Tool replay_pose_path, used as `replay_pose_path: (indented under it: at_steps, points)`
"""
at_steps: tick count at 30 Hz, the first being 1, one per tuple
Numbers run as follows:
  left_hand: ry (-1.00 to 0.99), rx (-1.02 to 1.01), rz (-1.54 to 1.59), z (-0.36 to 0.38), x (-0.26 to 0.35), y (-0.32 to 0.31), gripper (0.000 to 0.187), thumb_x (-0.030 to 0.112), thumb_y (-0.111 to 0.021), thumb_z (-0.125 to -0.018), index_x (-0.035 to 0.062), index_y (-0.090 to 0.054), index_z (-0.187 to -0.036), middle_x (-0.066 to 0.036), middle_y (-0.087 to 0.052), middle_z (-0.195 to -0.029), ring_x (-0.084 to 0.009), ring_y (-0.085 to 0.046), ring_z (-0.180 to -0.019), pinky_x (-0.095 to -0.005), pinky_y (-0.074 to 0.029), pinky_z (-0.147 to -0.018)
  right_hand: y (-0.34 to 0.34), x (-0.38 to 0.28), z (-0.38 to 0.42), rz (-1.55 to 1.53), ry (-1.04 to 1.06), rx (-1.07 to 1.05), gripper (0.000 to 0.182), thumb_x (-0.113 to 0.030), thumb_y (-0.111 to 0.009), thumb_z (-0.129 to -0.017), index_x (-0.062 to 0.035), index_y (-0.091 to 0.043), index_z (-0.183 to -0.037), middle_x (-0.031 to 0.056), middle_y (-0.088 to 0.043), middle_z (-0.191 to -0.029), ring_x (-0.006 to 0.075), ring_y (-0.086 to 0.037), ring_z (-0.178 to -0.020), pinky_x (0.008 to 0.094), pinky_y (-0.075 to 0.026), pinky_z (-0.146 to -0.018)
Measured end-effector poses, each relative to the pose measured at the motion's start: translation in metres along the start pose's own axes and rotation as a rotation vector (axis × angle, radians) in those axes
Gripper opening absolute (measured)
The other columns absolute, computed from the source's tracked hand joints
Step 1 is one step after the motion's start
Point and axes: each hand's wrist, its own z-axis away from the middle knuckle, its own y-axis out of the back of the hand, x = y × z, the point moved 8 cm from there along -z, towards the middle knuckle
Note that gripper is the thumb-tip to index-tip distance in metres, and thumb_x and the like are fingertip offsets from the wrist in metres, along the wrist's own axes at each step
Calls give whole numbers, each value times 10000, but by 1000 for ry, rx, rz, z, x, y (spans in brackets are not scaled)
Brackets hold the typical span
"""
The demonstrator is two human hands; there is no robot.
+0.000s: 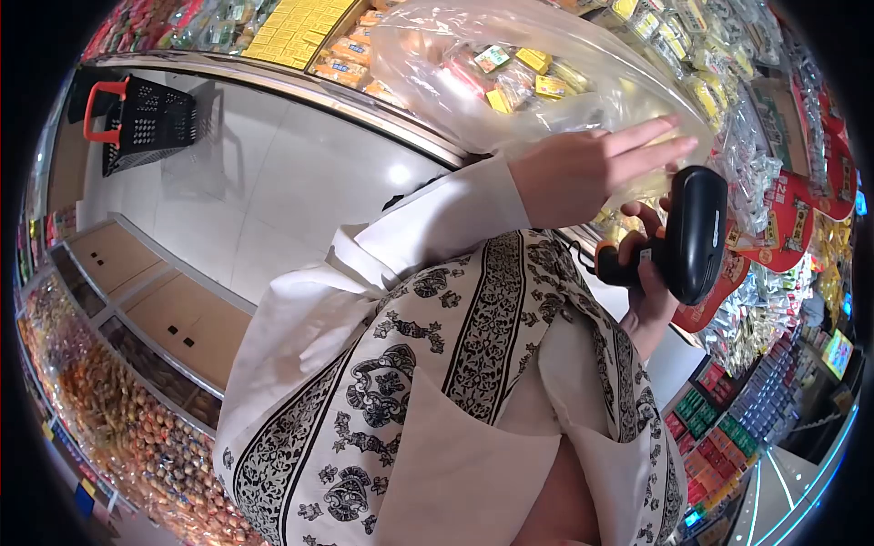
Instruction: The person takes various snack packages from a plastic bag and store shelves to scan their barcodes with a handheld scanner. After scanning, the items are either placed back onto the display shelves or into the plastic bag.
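Observation:
My left hand (578,173), at the end of a white sleeve, lies against the near side of a large clear plastic bag (419,86). Two of its fingers stretch out straight over the film, and its thumb side is hidden. Inside the bag are several small packets, among them yellow packets (533,60) and a pinkish-red one. My right hand (648,273) is wrapped round the grip of a black handheld barcode scanner (699,235) with orange parts. The scanner's head is tilted close to my left fingertips, apart from them.
Behind the bag runs a display of wrapped snacks (346,50), with a yellow block (296,32) beside it. A black shopping basket (150,123) with a red handle stands on the pale floor (264,164). Bulk bins (137,409) line the lower left; red signs (783,223) hang at right.

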Motion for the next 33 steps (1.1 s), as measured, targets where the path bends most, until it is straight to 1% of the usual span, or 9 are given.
replay_pose_path:
  at_steps: [6,8,13,15,22,25,28,31,33]
  points:
    - [-335,101,75,1,10,-9,418,-17,-570,-585,79,-552,-991,-70,-508,-1082,-276,-509,-979,-358,-446,-787,-16,5,-9,-90,-53,-91,481,-113,-664,-661,-19,-472,-1092,129,-432,-1186,170,-511,-796,269,-421,-558]
    - [-270,-175,-111,2,5,-8,377,-41,-553,-581,57,-574,-944,-97,-542,-1041,-283,-532,-965,-357,-444,-814,-29,-7,-20,-142,50,-167,549,-115,-646,-672,24,-418,-1151,169,-428,-1214,188,-503,-888,275,-433,-586]
    - [-261,39,125,7,-29,48,392,-104,-496,-635,72,-598,-969,-114,-594,-1008,-280,-591,-831,-311,-490,-727,-22,-47,-38,94,218,17,623,-11,-627,-643,46,-388,-1215,170,-479,-1143,214,-509,-926,260,-466,-644]
    - [212,-149,-375,12,-87,54,236,43,-534,-691,74,-606,-914,-107,-625,-820,-233,-606,-812,-341,-484,-727,-21,-48,-41,63,230,-8,616,10,-618,-635,41,-397,-1209,183,-495,-1113,234,-517,-939,264,-476,-636]
    - [141,-290,-439,18,-94,39,229,72,-533,-709,69,-601,-928,-114,-621,-824,-247,-604,-801,-347,-482,-719,-41,-49,-33,63,233,-154,628,-39,-676,-632,12,-420,-1203,153,-524,-1094,219,-527,-932,248,-476,-585]
    - [100,-360,-469,20,-95,31,228,87,-533,-719,67,-598,-936,-117,-619,-826,-254,-604,-795,-350,-481,-714,-43,-51,-24,206,177,-211,732,-226,-673,-664,12,-335,-1268,199,-410,-1211,273,-491,-957,264,-459,-605]
    - [65,-439,-490,22,-95,23,228,102,-532,-728,64,-596,-943,-120,-617,-828,-261,-603,-789,-352,-480,-710,-33,-60,-11,106,108,-201,489,-227,-596,-699,-48,-485,-1140,258,-306,-1294,459,-363,-1150,335,-500,-734]
    - [54,-545,-491,25,-97,13,229,117,-532,-737,62,-593,-950,-123,-615,-830,-268,-602,-783,-355,-479,-706,-29,-70,-6,205,215,-575,816,-204,-658,-688,-13,-195,-1332,216,-294,-1322,337,-389,-1176,321,-476,-806]
    - [52,-606,-490,28,-97,6,230,127,-531,-743,60,-591,-955,-126,-614,-832,-273,-602,-779,-357,-478,-703,-17,-73,4,-10,102,-705,898,-324,-661,-737,70,-105,-1322,202,-153,-1391,285,-173,-1296,308,-301,-976]
